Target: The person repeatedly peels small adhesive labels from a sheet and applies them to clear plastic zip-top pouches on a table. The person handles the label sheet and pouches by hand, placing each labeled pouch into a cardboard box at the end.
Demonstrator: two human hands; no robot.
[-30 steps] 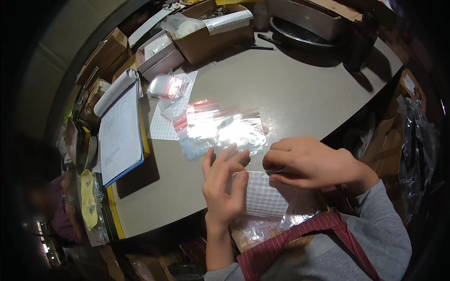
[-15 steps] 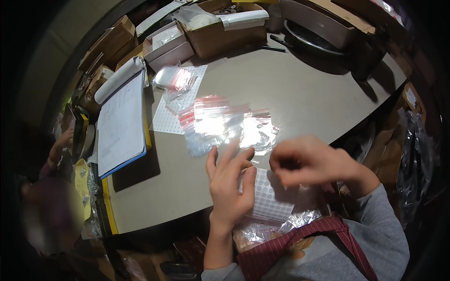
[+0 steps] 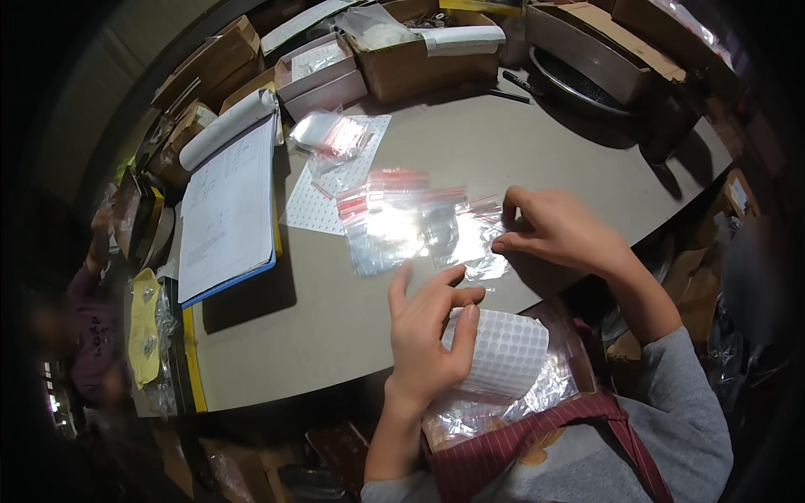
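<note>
My left hand (image 3: 432,335) grips a white sheet of small grey round stickers (image 3: 507,352) at its left edge, thumb on top and the other fingers partly spread. The sheet tilts above an open box of shiny clear plastic bags (image 3: 558,377) at my lap. Over the right end of a fanned group of clear zip bags with red strips (image 3: 394,214), my right hand (image 3: 558,228) is curled in a pinch. Whatever its fingertips hold, if anything, is too small to make out. The rightmost bag (image 3: 478,243) lies just by those fingertips.
A packet of zip bags (image 3: 329,134) lies on a white dotted sheet (image 3: 312,197) behind. A clipboard with papers (image 3: 231,210) is at the left. Boxes (image 3: 432,71) and a dark round pan (image 3: 587,88) line the far edge. Another person (image 3: 94,335) is at far left.
My right hand has moved up and away from the sticker sheet to the rightmost zip bag. My left hand still grips the sheet. The whole view has shifted slightly.
</note>
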